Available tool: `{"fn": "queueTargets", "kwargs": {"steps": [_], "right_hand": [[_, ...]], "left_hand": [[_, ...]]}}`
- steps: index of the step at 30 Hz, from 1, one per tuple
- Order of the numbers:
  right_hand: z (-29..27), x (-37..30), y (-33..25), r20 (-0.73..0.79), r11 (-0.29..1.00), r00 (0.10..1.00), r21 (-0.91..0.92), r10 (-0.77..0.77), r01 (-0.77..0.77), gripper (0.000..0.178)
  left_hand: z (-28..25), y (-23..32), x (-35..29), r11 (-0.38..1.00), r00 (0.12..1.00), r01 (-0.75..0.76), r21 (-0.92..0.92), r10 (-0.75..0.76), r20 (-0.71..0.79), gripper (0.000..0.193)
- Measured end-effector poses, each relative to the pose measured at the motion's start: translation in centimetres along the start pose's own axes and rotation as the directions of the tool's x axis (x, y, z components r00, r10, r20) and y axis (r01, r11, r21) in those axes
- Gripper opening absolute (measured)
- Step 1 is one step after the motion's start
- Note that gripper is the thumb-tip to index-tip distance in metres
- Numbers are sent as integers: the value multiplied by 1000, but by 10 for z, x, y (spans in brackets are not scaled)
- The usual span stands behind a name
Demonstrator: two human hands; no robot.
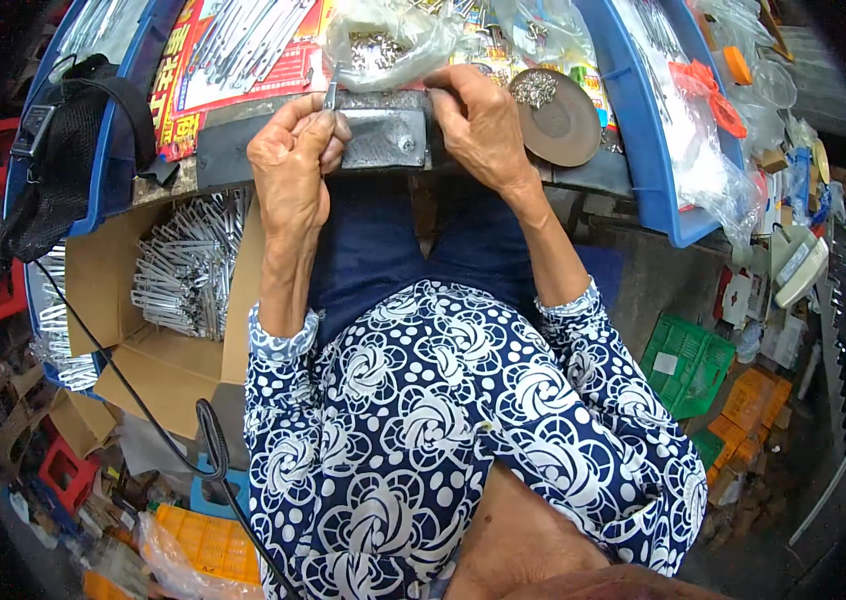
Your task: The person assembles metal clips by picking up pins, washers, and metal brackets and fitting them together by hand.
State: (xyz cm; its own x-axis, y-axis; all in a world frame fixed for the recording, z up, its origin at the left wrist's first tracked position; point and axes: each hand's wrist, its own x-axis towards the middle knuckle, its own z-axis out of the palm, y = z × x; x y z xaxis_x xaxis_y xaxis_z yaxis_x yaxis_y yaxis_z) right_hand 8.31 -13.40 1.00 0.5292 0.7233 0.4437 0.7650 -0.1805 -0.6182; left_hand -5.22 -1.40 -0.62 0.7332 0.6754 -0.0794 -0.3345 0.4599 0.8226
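Note:
My left hand [298, 150] is closed, with thumb and fingers pinching a slim metal piece [331, 94] that points up past the fingertips. Just right of those fingers, a dark grey metal block [383, 137] lies at the bench's near edge. Across the block, my right hand [480, 125] has its fingers bent and the tips drawn together; anything between them is too small to make out. Beyond both hands sits a clear plastic bag [390, 45] of small metal parts. Beside my right hand, a round brown dish [565, 125] holds a heap of small shiny pieces [533, 88].
Long metal strips [253, 38] lie on red printed sheets at the back left. Blue trays [670, 205] flank the bench, with a black strap bag [58, 160] over the left one. A cardboard box [123, 300] of metal strips stands lower left; a green crate [685, 365] is lower right.

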Motion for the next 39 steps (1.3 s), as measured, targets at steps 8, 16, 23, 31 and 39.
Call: {"fn": "queueTargets", "kwargs": {"steps": [8,16,23,31,39], "right_hand": [[-1,-3,10,29,968,1000,-250,-7,14,12],[5,-3,10,77,931,997,-362,-29,55,11],[-10,6,-12,39,997,997,-40,-65,67,9],[-18,11,-27,427,837,892,426,149,-344,11],[-15,7,-24,278,971,959,238,-57,-12,16]], "left_hand": [[-1,-1,1,1000,1000,-3,-5,3,7,14],[-1,0,2,1000,1000,7,-16,-7,0,13],[5,-1,3,979,992,115,-166,-105,72,16],[3,-8,14,887,929,309,-343,-205,307,24],[7,-7,16,832,889,418,-365,-292,353,20]]}}
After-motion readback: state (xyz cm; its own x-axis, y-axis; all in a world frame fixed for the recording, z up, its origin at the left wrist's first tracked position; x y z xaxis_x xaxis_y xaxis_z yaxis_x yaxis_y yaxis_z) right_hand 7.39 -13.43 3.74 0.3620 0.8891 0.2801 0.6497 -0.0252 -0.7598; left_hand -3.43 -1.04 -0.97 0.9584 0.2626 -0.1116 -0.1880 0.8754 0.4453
